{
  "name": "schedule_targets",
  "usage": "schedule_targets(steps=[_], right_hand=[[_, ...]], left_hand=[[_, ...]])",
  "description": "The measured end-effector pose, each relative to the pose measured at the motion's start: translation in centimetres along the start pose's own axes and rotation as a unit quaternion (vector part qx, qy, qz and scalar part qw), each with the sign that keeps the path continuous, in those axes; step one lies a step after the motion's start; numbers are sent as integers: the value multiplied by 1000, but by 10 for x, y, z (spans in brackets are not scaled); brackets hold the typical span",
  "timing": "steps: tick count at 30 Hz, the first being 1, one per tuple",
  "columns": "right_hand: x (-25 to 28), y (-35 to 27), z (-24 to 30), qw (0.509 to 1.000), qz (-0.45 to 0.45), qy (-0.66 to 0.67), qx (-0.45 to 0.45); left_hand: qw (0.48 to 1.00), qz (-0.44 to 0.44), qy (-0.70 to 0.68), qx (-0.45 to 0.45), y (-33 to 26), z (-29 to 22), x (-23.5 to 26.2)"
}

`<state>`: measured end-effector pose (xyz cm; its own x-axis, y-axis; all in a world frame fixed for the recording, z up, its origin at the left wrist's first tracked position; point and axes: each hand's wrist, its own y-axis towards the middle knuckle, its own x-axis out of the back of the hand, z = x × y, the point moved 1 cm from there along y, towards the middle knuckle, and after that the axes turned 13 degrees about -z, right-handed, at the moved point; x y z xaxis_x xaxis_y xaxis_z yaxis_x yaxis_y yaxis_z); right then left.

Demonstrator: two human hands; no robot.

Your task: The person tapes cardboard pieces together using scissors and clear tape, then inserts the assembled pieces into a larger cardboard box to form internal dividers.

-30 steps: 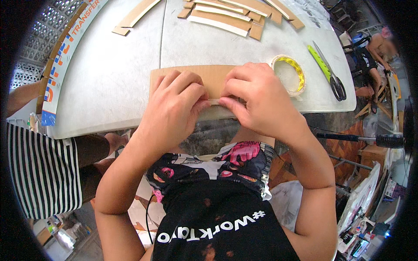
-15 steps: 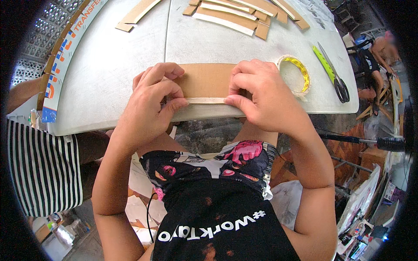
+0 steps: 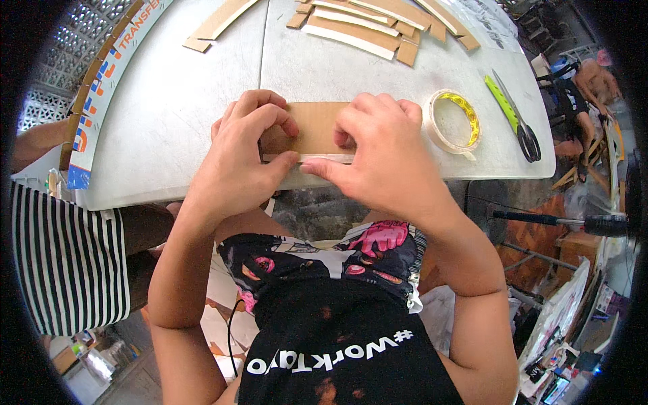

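A brown cardboard piece (image 3: 314, 125) lies at the near edge of the table, with a strip of whitish tape (image 3: 337, 158) along its near edge. My left hand (image 3: 246, 145) grips the cardboard's left part, its thumb on the taped edge and its fingers curled over the top. My right hand (image 3: 378, 152) holds the right part, the thumb pressed on the tape close to my left thumb. Both hands hide the ends of the piece. To the right of my right hand stands a roll of masking tape (image 3: 435, 135) with a yellow inner core.
Scissors with a green and black handle (image 3: 503, 104) lie at the table's right. Several cut cardboard strips (image 3: 351, 37) rest at the far side of the white table (image 3: 169, 128). A printed board (image 3: 101, 88) lines the left edge, beside a person in a striped garment (image 3: 71, 260).
My right hand has slid left along the taped edge, bringing its thumb near my left thumb. My left hand has shifted slightly right.
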<state>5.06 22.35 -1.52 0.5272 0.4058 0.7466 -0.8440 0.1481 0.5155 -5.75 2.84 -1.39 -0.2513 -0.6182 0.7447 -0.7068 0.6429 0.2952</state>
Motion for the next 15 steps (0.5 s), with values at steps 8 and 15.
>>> schedule_targets(steps=[8, 15], right_hand=[[7, 12, -29, 994, 76, 78, -33], [6, 11, -29, 996, -14, 82, -19]], left_hand=[[996, 39, -75, -17, -3, 19, 11], [996, -56, -42, -57, -2, 40, 46]])
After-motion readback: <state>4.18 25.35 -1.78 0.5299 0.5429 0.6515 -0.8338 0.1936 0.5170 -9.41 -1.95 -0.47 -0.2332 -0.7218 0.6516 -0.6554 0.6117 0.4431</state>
